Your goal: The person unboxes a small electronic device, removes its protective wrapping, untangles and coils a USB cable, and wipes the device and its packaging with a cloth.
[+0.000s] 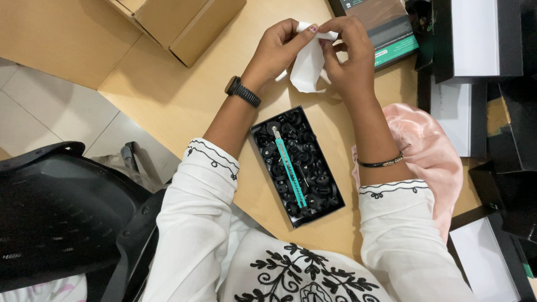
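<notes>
Bare tabletop point(184, 100) free left of tray point(296, 168); black boxes point(481, 39) block right, cardboard box point(187, 22) far-left.

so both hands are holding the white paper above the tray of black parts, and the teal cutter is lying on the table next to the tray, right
Not quite. The teal cutter lies inside the tray, on top of the black parts, as the head view shows. Left hand and right hand do hold the white paper.

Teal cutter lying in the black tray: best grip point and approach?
Take the teal cutter at mid-handle, from straight above, fingers pinching across its narrow width. It lies flat and diagonal on top of the small black parts, so its long sides are exposed, while the tray walls block a low sideways approach. Both the left hand and right hand currently hold white paper.
</notes>
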